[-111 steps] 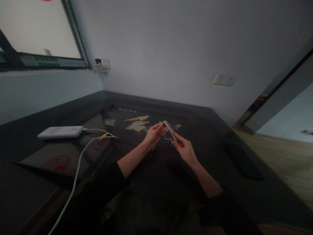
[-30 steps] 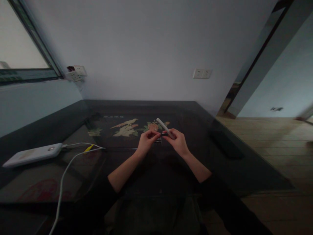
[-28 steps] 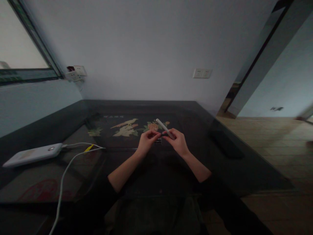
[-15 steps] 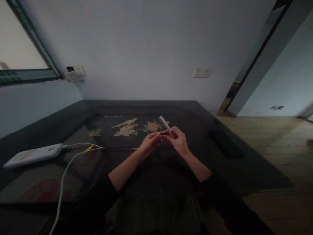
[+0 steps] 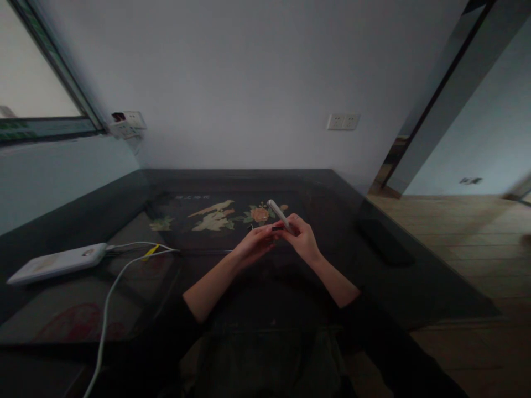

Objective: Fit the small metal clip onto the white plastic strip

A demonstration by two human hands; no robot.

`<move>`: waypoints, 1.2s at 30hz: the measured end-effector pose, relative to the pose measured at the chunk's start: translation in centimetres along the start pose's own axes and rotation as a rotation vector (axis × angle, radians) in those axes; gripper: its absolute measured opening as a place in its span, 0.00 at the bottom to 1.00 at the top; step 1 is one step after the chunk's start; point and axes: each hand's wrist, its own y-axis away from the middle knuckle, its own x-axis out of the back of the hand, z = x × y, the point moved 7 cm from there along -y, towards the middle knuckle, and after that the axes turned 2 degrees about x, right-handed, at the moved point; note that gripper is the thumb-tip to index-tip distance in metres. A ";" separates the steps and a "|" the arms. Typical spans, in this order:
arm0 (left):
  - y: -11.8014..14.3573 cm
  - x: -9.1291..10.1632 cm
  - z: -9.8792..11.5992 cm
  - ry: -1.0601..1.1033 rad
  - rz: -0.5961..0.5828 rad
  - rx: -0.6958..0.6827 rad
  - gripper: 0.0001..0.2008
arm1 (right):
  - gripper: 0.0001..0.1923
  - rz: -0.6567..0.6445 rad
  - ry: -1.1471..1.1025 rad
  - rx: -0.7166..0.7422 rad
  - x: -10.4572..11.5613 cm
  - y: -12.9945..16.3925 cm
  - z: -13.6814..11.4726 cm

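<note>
My right hand is closed round a slim, pale pen-like stick, which tilts up and to the left out of the grip. Fingertip to fingertip with it, my left hand is pinched shut. Between the two sets of fingers sits a small dark piece, too little to name. A tiny dark and shiny bit shows just above the left fingers; what it belongs to is unclear. Both hands are raised over the dark table.
A white power bank lies on the left, with a white cable bearing a yellow tag. On the right rests a flat black phone-like slab. A wall with sockets rises behind the table.
The pale stick has tipped slightly lower and to the left. My left fingers have shifted a little around the small dark piece; my right hand stays nearly in place.
</note>
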 end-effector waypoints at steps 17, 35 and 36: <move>0.2 0.0 0.1 -0.005 0.013 -0.001 0.18 | 0.06 -0.020 0.105 0.076 0.2 0.1 -0.4; 0.3 1.4 3.6 0.025 0.158 -0.236 0.17 | 0.21 0.048 0.036 -0.080 0.2 0.4 0.5; 0.3 1.6 3.9 0.031 0.176 -0.254 0.16 | 0.21 0.034 0.040 -0.079 0.1 0.5 0.5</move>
